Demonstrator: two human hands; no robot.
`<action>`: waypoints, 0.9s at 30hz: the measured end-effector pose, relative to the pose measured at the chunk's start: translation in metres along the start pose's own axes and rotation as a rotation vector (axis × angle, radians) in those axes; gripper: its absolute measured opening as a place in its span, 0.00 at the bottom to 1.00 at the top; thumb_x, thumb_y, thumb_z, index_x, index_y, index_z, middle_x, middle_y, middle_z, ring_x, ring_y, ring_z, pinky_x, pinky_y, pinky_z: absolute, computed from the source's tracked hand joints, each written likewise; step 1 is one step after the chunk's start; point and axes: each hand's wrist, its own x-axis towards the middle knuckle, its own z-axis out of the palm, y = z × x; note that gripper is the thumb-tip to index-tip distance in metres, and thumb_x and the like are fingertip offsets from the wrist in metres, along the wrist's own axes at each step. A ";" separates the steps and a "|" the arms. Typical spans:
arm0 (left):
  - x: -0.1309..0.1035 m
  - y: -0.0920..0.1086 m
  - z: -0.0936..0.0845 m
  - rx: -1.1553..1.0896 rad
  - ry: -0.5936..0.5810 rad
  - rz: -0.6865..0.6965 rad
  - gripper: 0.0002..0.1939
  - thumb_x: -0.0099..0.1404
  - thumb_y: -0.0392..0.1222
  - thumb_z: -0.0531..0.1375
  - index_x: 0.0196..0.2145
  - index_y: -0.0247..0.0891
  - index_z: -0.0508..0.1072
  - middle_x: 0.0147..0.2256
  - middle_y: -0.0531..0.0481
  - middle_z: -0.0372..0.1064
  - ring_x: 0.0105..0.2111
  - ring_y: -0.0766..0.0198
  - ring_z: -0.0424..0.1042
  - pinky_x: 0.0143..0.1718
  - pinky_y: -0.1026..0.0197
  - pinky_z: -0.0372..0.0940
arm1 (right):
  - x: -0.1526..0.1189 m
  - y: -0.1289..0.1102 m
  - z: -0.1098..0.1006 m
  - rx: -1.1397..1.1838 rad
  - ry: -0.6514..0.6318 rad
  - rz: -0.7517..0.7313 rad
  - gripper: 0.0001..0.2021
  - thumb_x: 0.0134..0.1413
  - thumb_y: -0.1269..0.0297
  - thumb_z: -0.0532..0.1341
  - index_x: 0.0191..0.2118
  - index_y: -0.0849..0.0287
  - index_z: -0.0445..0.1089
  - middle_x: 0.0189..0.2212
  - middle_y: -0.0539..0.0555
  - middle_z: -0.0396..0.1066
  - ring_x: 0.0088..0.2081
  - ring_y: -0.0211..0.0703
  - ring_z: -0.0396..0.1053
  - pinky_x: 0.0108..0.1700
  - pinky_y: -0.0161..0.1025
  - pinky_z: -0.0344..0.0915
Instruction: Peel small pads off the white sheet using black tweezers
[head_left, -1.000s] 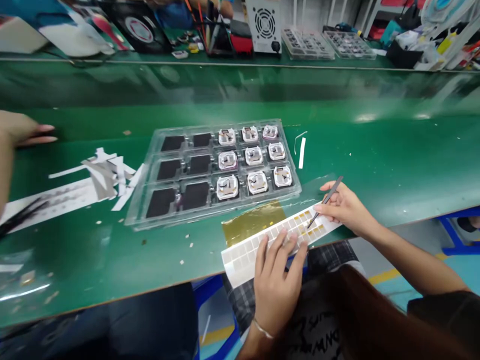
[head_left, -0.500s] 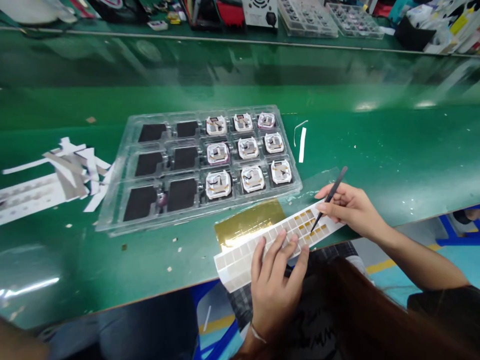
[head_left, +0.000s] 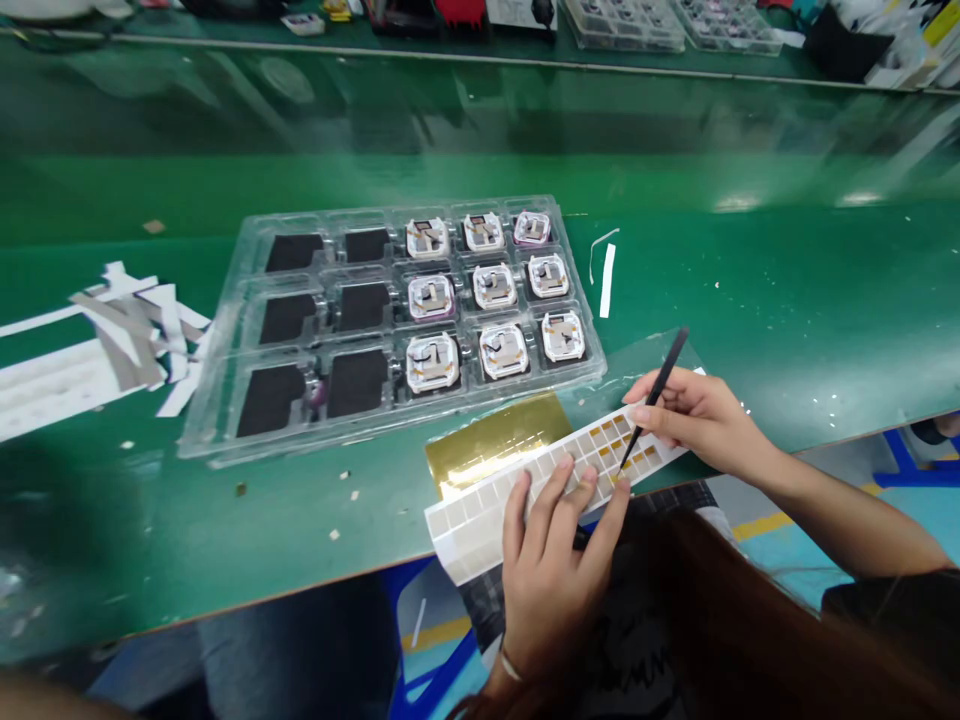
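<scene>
My left hand (head_left: 551,570) lies flat, fingers (head_left: 564,488) spread and released, pinning the white backing sheet (head_left: 480,520) at the surface's (head_left: 787,300) near edge. Just right of those fingers, my right hand (head_left: 701,415) grips the black tweezers (head_left: 654,398) like a pen, tip down among the small amber squares (head_left: 626,445) at the sheet's right end. I judge the step to be lifting one square off its backing; next calls for catching a corner cleanly while the sheet stays pinned. Just beyond the fingers lies a gold film (head_left: 495,440), then the clear tray (head_left: 225,420) with nine white parts (head_left: 495,287) toward its right. Left of it, paper scraps (head_left: 127,325).
</scene>
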 end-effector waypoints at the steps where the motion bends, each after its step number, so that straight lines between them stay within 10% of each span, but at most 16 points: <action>1: 0.000 0.000 0.000 -0.002 0.000 0.000 0.16 0.57 0.31 0.63 0.43 0.43 0.74 0.41 0.45 0.72 0.49 0.50 0.68 0.54 0.40 0.58 | 0.002 0.002 0.000 -0.013 -0.001 0.012 0.10 0.49 0.64 0.65 0.36 0.62 0.67 0.18 0.44 0.62 0.18 0.30 0.59 0.20 0.31 0.53; 27: 0.000 0.000 0.001 -0.022 0.023 -0.029 0.16 0.57 0.29 0.62 0.41 0.45 0.75 0.39 0.47 0.72 0.49 0.52 0.69 0.53 0.42 0.59 | 0.008 0.010 0.003 -0.035 0.073 -0.026 0.14 0.45 0.64 0.68 0.36 0.62 0.65 0.16 0.42 0.63 0.17 0.30 0.61 0.21 0.31 0.55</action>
